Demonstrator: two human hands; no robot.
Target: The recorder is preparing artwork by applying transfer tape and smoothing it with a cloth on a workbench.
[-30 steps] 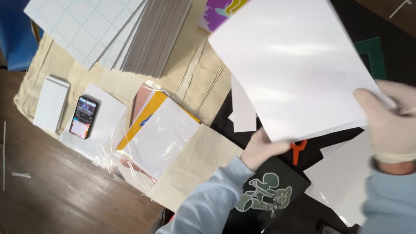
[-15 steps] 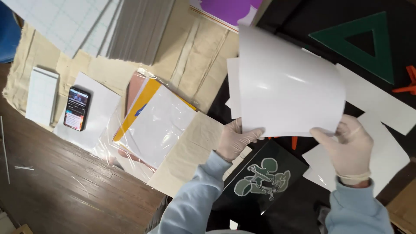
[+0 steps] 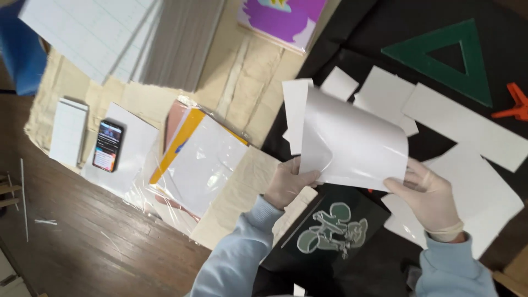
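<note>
I hold a glossy white sheet (image 3: 357, 144) in both gloved hands above the black work surface. My left hand (image 3: 290, 183) pinches its lower left corner, where the sheet curls over. My right hand (image 3: 432, 199) grips its lower right corner. Below the sheet, between my arms, lies a black card with a pale green cut-out figure (image 3: 333, 231). Several white paper offcuts (image 3: 465, 129) lie scattered on the black mat (image 3: 363, 33) behind the sheet.
A plastic-wrapped stack of coloured and white paper (image 3: 201, 162) lies to the left on tan cloth. A phone (image 3: 108, 145) and a white pad (image 3: 67, 132) sit further left. A green triangle ruler (image 3: 454, 58), an orange clamp (image 3: 514, 104), a purple picture (image 3: 283, 19) and grid boards (image 3: 93, 33) lie beyond.
The white sheet has come down from a raised, spread position and now curls at its left edge. My hands have moved closer together and lower over the black card.
</note>
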